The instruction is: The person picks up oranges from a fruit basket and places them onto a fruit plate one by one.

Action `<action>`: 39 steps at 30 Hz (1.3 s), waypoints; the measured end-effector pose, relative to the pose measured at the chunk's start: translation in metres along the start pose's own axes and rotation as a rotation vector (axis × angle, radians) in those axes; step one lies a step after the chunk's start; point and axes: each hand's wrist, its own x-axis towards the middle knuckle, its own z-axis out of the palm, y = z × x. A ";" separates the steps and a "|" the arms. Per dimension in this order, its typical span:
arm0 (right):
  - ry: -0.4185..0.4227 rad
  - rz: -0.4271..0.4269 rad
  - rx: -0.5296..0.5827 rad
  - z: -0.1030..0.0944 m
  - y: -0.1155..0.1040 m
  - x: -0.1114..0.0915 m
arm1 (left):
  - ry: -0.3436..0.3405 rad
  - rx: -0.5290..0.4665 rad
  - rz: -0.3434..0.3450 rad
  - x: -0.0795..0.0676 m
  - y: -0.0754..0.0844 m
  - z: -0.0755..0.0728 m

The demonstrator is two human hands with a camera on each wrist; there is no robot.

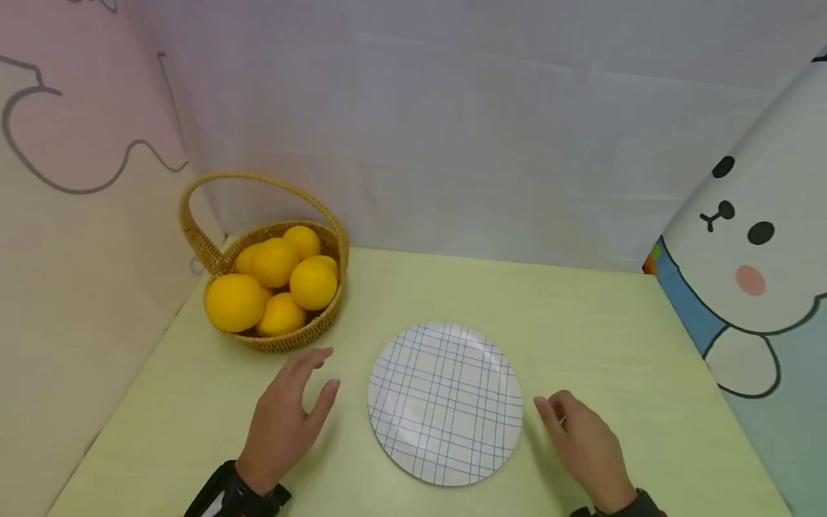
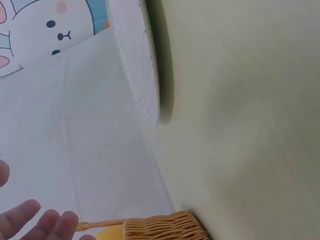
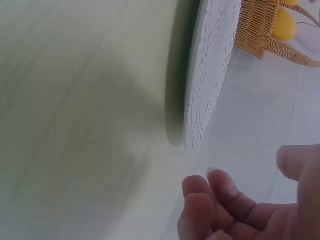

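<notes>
A round white plate (image 1: 446, 403) with a blue grid pattern lies flat on the table, between my two hands. To its left my left hand (image 1: 284, 416) hovers with thumb and fingers spread apart, holding nothing. My right hand (image 1: 584, 441) is off the plate's right side, its fingers loosely bent and nothing in them. A wicker basket (image 1: 284, 343) with a tall arched handle stands at the back left, just beyond my left fingertips. Several yellow round fruits, perhaps lemons or oranges (image 1: 234, 303), fill it. The right wrist view shows the plate's edge (image 3: 210, 75) apart from my fingers.
The pale yellow-green table (image 1: 601, 337) meets a whitish cloth wall (image 1: 452, 158) at the back. A panel with cartoon drawings (image 1: 775, 251) borders it on the right, and a pink and cream panel (image 1: 97, 237) on the left.
</notes>
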 end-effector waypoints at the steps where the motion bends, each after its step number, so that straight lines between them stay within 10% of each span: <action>1: -0.021 0.018 0.001 0.002 -0.001 0.000 | 0.025 -0.006 0.013 0.002 0.001 -0.002; 12: -0.095 0.064 -0.017 0.025 0.001 0.001 | 0.235 -0.111 0.089 0.038 -0.012 -0.042; 18: -0.108 0.045 -0.031 0.029 -0.001 0.001 | 0.317 -0.117 0.022 0.066 -0.037 -0.070; 21: -0.112 0.037 -0.031 0.030 -0.002 0.001 | 0.271 -0.107 -0.069 0.079 -0.053 -0.080; 29: -0.099 0.000 -0.007 0.036 -0.006 0.002 | -0.112 -0.173 -0.409 0.095 -0.093 -0.082; 39: -0.112 -0.003 -0.019 0.036 -0.008 0.006 | -0.055 -0.187 -0.399 0.091 -0.102 -0.066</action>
